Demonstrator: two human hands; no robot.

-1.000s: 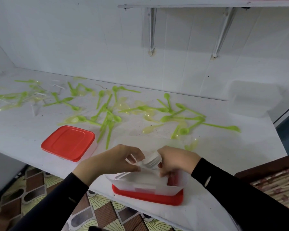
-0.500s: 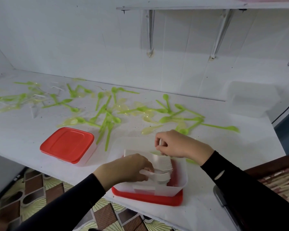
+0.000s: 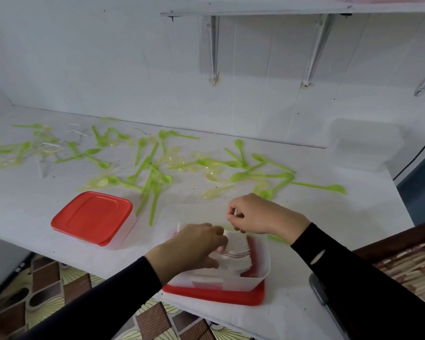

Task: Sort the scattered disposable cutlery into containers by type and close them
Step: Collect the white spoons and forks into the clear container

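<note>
White counter (image 3: 304,217) is showing green spoons (image 3: 238,176) scattered out back, with a closed red-lidded container (image 3: 91,217) sitting at the left. Up front, the open container (image 3: 263,266) is resting on its red lid (image 3: 219,294), and the left hand (image 3: 194,246) is reaching inside, fingers curling round the stacked white forks (image 3: 238,244). Over the far rim, the right hand (image 3: 260,213) is pinching a thin white utensil (image 3: 235,212).

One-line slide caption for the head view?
Left hand grips white forks in an open tub on a red lid; right hand pinches a white piece; green spoons litter the counter.
</note>
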